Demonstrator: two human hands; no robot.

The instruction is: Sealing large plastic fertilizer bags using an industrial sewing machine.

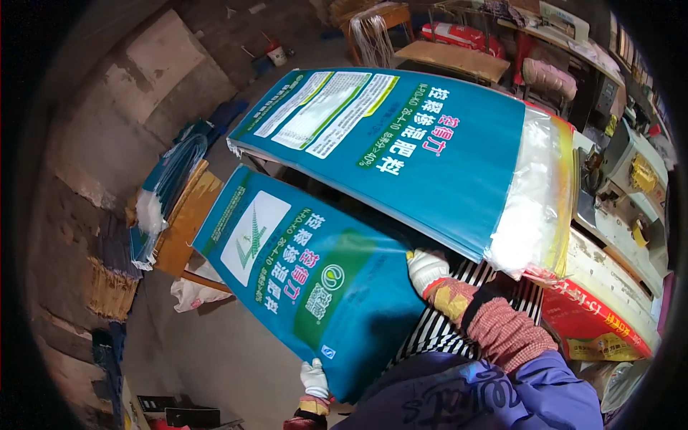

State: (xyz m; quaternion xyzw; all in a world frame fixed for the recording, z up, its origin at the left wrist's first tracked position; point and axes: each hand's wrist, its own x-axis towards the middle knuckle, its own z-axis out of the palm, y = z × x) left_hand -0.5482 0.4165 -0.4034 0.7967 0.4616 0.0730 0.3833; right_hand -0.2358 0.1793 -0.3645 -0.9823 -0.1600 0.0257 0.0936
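A teal printed sack (373, 315), flat with a white panel and a green band, is stretched between my two white-gloved hands. My left hand (314, 378) is closed on its lower left edge. With the fingers of my right hand (428, 271) I grip its corner on the other side. Just beyond lies a thick stack of matching teal sacks (459, 193), with pale translucent plastic (530, 179) showing at its right end. The held sack slopes below the near edge of that stack, and the stack's support is mostly hidden.
Folded teal sacks (175, 168) lie on a wooden bench (186, 226) at the left. A red and yellow package (588, 322) stands close on the right, below a worktable. Sewing machines (634, 161) line the right side. A small bucket (275, 54) stands at the back.
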